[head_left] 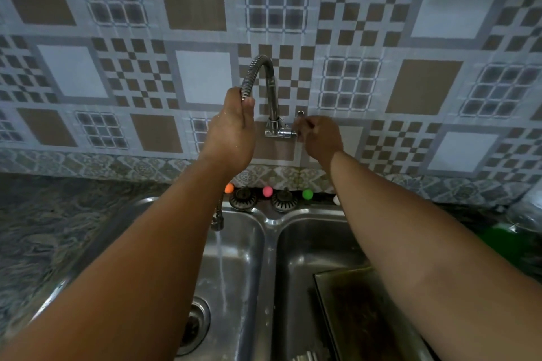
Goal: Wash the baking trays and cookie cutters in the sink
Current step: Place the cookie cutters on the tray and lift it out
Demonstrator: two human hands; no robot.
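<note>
The left hand grips the flexible faucet hose while the right hand pinches the tap handle. Water falls into the left basin, but the baking tray lies in the right one (no cutters visible); swinging the running spout across could splash the tabletop.

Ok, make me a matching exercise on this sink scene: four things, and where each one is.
Things:
1. left hand
2. right hand
3. baking tray
4. water stream

Places:
A. in the right basin
B. on the tap handle
C. falling into the left basin
D. round the bendy hose

Pairs: 1-D, 2-B, 3-A, 4-C
</note>
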